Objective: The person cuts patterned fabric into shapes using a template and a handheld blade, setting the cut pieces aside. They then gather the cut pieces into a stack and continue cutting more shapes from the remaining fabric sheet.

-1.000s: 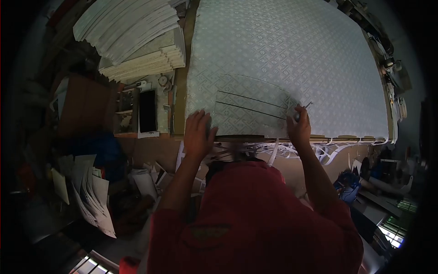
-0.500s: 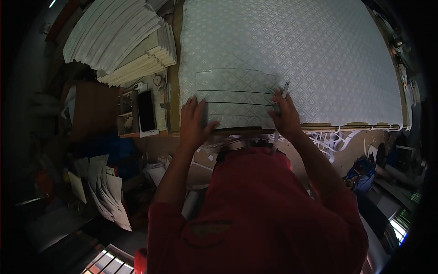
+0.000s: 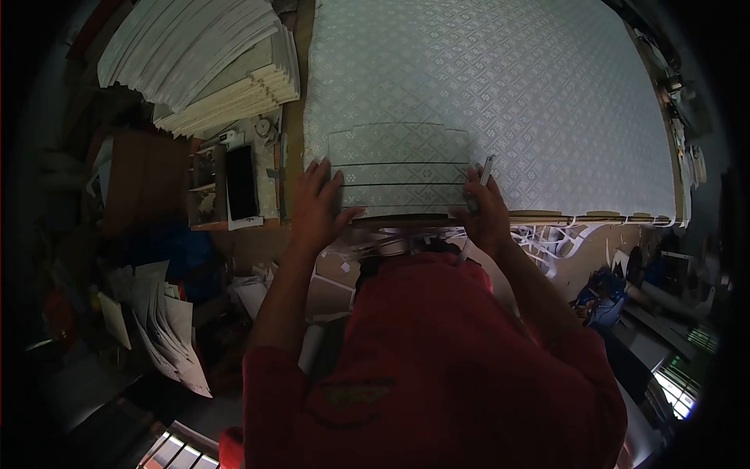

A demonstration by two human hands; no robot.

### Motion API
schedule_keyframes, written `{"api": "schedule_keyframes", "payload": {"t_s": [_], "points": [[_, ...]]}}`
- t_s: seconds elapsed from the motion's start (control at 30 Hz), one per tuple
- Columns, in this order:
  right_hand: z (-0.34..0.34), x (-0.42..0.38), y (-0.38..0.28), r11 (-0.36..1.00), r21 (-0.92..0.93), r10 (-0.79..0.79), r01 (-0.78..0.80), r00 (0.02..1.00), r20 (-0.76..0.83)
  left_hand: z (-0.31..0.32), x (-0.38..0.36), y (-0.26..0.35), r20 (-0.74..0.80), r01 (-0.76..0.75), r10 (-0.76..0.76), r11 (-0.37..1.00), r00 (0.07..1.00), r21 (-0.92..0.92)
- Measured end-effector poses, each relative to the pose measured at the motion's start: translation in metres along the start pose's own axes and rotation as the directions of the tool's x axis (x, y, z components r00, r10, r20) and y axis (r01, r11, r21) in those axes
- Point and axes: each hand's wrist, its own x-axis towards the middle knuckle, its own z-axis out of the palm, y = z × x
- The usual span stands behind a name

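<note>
A clear sheet with dark crosswise lines (image 3: 400, 173) lies on the pale patterned fabric (image 3: 547, 102) at the near edge of the table. At the sheet's left edge rests my left hand (image 3: 319, 205), its fingers apart and holding nothing. My right hand (image 3: 486, 209) is at the right edge of the sheet, with a slim silvery tool (image 3: 487, 170) held between its fingers and pointing away from me. The tool's lower part is hidden by the hand.
Stacked pale sheets (image 3: 187, 47) stand at the back left. Nearer are a dark phone-like slab (image 3: 241, 181) and a brown panel (image 3: 148, 176). White strips (image 3: 547, 238) hang below the front edge. A blue bag (image 3: 601, 297) is at the lower right.
The whole view has shifted slightly, so most things appear a little further left. Both hands stay at the sheet's sides, and the sheet's dark lines sit slightly nearer the front edge.
</note>
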Motion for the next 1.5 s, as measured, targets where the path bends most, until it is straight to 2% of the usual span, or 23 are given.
{"api": "schedule_keyframes", "payload": {"t_s": [0.13,0.2,0.4,0.83,1.13,1.33,1.43,1.5], "points": [[0.0,-0.002,0.004,0.996,-0.074,-0.046,0.046,0.999,0.009,0.0,-0.008,-0.007,0.021,-0.028,0.028,0.999,0.999,-0.041],[0.003,-0.003,0.008,0.992,-0.064,-0.11,0.107,0.993,-0.039,0.001,-0.008,-0.007,0.011,-0.033,0.034,0.998,0.999,-0.046],[0.004,-0.004,0.007,0.999,0.001,-0.05,0.05,0.997,-0.062,0.0,-0.006,-0.003,0.005,-0.013,0.013,1.0,1.0,-0.008],[0.003,-0.006,0.013,0.997,0.048,-0.053,0.056,0.997,-0.064,0.002,-0.005,0.001,0.004,0.036,-0.036,0.999,0.999,0.028],[0.008,-0.003,0.01,1.0,0.003,-0.02,0.02,0.996,-0.085,0.002,-0.003,0.005,0.026,0.061,-0.063,0.996,0.998,0.07],[0.009,-0.003,0.011,0.999,-0.004,-0.049,0.049,0.995,-0.092,0.003,-0.004,0.003,0.003,0.039,-0.04,0.996,0.999,0.075],[0.009,-0.003,0.01,0.999,-0.008,-0.049,0.048,0.995,-0.084,0.003,-0.004,0.004,0.002,0.069,-0.069,0.996,0.998,0.05],[0.01,-0.002,0.011,0.993,-0.069,-0.105,0.099,0.99,-0.095,0.0,-0.003,0.006,0.006,0.101,-0.101,0.994,0.995,0.032]]}}
